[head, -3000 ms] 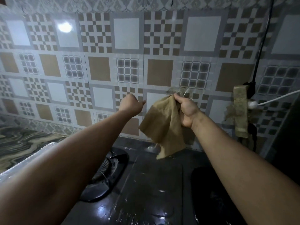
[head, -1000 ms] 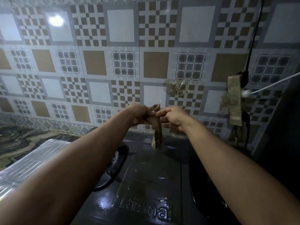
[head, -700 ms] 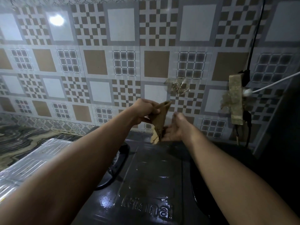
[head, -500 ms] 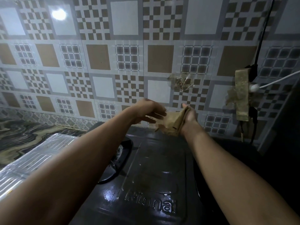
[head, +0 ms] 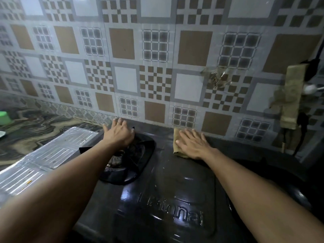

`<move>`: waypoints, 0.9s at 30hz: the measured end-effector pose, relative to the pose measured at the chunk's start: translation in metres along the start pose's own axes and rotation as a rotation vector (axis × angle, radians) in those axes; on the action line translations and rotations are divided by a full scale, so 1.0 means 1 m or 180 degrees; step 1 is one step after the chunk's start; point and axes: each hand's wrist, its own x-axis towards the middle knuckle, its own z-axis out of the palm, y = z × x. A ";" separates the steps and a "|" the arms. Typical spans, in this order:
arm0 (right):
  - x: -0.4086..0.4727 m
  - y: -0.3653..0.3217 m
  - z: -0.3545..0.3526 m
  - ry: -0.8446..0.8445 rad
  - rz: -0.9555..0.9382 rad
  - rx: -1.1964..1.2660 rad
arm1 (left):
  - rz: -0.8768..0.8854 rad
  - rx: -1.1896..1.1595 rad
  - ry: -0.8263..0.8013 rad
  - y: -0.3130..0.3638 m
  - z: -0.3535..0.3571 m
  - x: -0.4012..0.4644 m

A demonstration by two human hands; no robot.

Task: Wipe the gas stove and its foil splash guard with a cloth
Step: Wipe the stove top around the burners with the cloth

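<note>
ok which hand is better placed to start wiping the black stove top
Right. The right hand already presses flat on the folded tan cloth at the back of the black gas stove. The left hand holds no cloth, resting open by the left burner grate.

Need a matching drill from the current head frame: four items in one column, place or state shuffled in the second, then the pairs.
Column one:
1. folded tan cloth
2. ribbed silver foil splash guard
3. black cast pan support on the left burner
4. round green plastic container

Column two:
A. at the far left edge, on the marbled counter
B. lying flat on the counter left of the black gas stove
C. pressed onto the stove's back edge under the flat right hand
D. under the open left hand reaching over it

Pairs: 1-C, 2-B, 3-D, 4-A
</note>
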 end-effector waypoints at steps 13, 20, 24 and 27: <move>0.079 -0.070 -0.001 -0.0256 -0.0598 -0.0391 | -0.0394 0.0082 0.0136 -0.059 0.016 0.000; 0.130 -0.100 -0.003 -0.0456 -0.0957 -0.0302 | -0.0363 -0.0284 -0.0231 -0.081 0.008 0.001; 0.159 -0.129 -0.005 -0.0622 -0.1134 -0.0267 | -0.0489 -0.0503 -0.0248 -0.080 0.011 0.002; 0.178 -0.149 -0.006 -0.0806 -0.1320 -0.0203 | -0.0716 -0.0735 -0.0159 -0.083 0.015 0.004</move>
